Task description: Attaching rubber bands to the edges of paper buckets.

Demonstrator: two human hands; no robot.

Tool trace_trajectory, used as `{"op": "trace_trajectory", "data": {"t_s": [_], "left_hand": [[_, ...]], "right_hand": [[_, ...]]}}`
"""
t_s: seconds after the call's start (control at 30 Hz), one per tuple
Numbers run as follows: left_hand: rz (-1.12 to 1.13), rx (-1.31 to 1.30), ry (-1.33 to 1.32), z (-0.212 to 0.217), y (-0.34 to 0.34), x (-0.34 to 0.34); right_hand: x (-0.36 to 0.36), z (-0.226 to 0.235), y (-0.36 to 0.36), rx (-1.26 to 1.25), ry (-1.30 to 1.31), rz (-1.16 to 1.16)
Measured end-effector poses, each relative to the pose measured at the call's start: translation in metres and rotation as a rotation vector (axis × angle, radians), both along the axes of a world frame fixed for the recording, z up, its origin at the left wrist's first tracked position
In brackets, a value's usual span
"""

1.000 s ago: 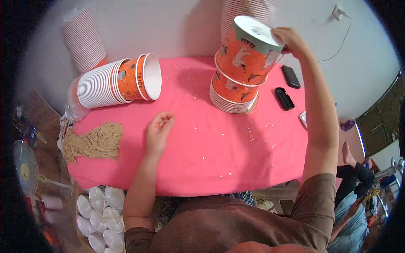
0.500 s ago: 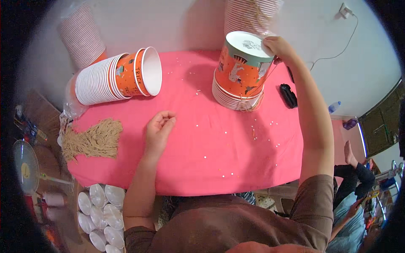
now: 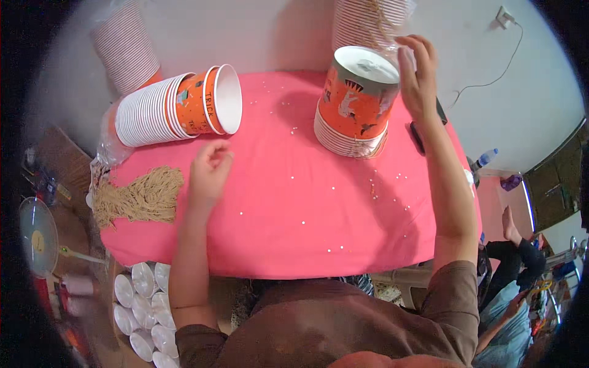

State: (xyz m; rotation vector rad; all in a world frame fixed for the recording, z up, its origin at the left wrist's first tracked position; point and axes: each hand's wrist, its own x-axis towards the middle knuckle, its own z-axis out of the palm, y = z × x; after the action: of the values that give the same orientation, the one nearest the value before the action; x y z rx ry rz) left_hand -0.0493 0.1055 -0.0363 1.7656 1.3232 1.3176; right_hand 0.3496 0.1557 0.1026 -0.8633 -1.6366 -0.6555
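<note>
Upside down on the pink-covered table (image 3: 264, 245) stands a stack of orange printed paper buckets (image 3: 353, 113), its white base up and several white rims at the bottom. My right hand (image 3: 418, 80) is beside the top of this stack, fingers apart and nothing visible in them. Over the left half of the table hovers my left hand (image 3: 208, 175), loosely curled, with a gap between thumb and fingers. Close to it, a nested row of paper buckets (image 3: 153, 110) lies on its side, mouths facing right. A bundle of tan strings (image 3: 144, 195) lies left of that hand.
Wrapped stacks of buckets stand behind, at the back left (image 3: 126, 52) and back centre (image 3: 368, 24). Small white bits dot the cloth. A black object (image 3: 417, 138) lies near the right edge. Clear plastic cups (image 3: 144, 310) are at lower left, beside a fan (image 3: 38, 239). Another person (image 3: 509, 306) sits at right.
My right hand has let go of the upturned bucket's base edge and its fingers have spread. My left hand has moved left and slightly away from me, towards the lying buckets.
</note>
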Motion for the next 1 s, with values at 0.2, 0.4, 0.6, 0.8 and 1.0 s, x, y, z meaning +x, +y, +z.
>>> {"op": "trace_trajectory", "data": {"t_s": [0.2,0.4,0.6,0.8,1.0], "left_hand": [[0.347,0.361,0.164,0.005,0.043,-0.018],[0.538,0.461,0.497,-0.019,0.043,-0.037],[0.355,0.341,0.744,-0.016,0.044,-0.017],[0.398,0.362,0.743,-0.022,0.045,-0.022],[0.425,0.461,0.565,-0.021,0.043,-0.016]], "right_hand": [[-0.111,-0.053,-0.022,-0.339,-0.254,0.229],[-0.224,-0.118,0.01,-0.75,-0.207,0.527],[-0.29,-0.152,0.07,-1.094,0.295,0.675],[-0.248,-0.151,0.046,-0.822,0.201,0.723],[-0.176,-0.086,-0.026,-0.894,-0.239,0.3]]}}
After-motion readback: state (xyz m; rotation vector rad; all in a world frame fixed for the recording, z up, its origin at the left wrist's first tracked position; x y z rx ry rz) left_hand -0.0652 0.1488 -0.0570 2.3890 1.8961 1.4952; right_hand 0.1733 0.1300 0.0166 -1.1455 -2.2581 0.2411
